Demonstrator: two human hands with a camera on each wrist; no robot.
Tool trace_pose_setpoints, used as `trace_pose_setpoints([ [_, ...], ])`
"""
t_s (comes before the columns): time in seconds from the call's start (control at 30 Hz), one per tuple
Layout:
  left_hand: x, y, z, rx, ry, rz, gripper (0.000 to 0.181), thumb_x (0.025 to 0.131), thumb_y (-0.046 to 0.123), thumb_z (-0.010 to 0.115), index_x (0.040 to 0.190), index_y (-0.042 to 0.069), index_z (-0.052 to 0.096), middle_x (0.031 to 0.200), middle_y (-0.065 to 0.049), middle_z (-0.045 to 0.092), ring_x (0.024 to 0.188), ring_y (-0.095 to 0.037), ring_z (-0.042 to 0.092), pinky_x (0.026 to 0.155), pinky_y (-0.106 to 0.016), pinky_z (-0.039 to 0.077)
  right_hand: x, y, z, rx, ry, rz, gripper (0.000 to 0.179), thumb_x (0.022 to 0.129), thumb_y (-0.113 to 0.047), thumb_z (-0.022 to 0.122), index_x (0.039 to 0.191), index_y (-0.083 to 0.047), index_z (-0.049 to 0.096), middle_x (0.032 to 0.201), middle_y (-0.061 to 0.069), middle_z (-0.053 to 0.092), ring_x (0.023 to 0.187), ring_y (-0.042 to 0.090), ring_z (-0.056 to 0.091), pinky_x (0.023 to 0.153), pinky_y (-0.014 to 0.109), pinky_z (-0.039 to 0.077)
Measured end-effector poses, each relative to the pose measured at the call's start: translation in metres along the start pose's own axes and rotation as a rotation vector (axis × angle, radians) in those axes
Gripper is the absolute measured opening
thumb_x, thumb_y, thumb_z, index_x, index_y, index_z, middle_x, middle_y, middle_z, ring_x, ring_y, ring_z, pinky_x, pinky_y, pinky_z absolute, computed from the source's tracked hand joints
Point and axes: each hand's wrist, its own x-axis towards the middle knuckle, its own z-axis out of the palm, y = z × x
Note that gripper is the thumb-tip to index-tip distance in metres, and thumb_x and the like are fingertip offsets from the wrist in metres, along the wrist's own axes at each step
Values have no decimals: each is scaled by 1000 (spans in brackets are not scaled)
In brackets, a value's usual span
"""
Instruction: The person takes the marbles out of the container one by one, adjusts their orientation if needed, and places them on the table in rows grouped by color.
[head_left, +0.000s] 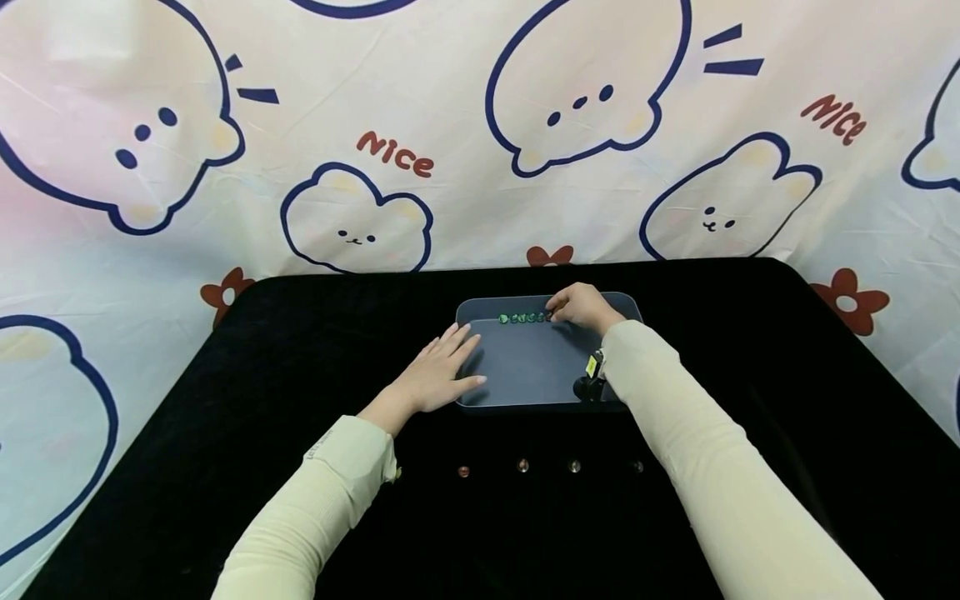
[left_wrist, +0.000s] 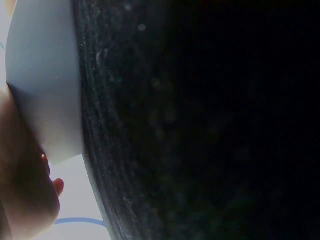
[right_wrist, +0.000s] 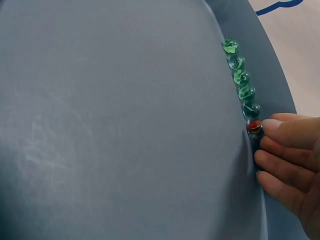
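A grey tray lies on the black cloth. Along the inside of its far wall runs a row of several green glass marbles. At the end of that row my right hand pinches a red marble between thumb and fingers, close against the last green one. My left hand is spread with straight fingers over the tray's left rim. In the left wrist view only part of that hand shows beside the tray's outer wall.
On the black cloth in front of the tray lie loose marbles, among them a reddish marble, an orange-tinted marble and a clear marble. A dark marble sits near my right sleeve. A printed curtain hangs behind the table.
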Motion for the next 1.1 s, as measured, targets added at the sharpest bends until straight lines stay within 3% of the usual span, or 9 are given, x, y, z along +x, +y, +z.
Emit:
trace_pose_setpoints([
  [0.13,1,0,0,2,1,3,68,86,53,37,140,16,15,144,-3,4,129,-14,-7,102,-39,3,2,-1,0,-38,-6,0,23,80,0,58,102,3,63,97,15,62,84,24,57,63,29,45],
  [0.43,0,1,-1,4,-4,6,69,86,54,35,140,16,14,144,-3,3,129,-14,-7,102,-38,3,3,-1,2,-156,3,-23,18,80,-4,59,96,0,66,96,13,62,86,23,55,67,32,45],
  [0.73,-2,0,-1,-3,-2,9,69,86,53,36,140,16,14,144,-3,3,129,-14,-7,102,-38,3,4,-2,3,-168,8,30,11,78,-7,63,87,-3,68,94,10,61,82,22,54,67,33,44],
  [1.1,-1,0,-2,-15,0,27,69,86,54,36,140,15,15,144,-4,4,129,-15,-6,102,-39,4,4,-3,2,-191,-6,9,7,78,-6,63,82,-4,69,90,8,62,79,21,53,66,33,43],
])
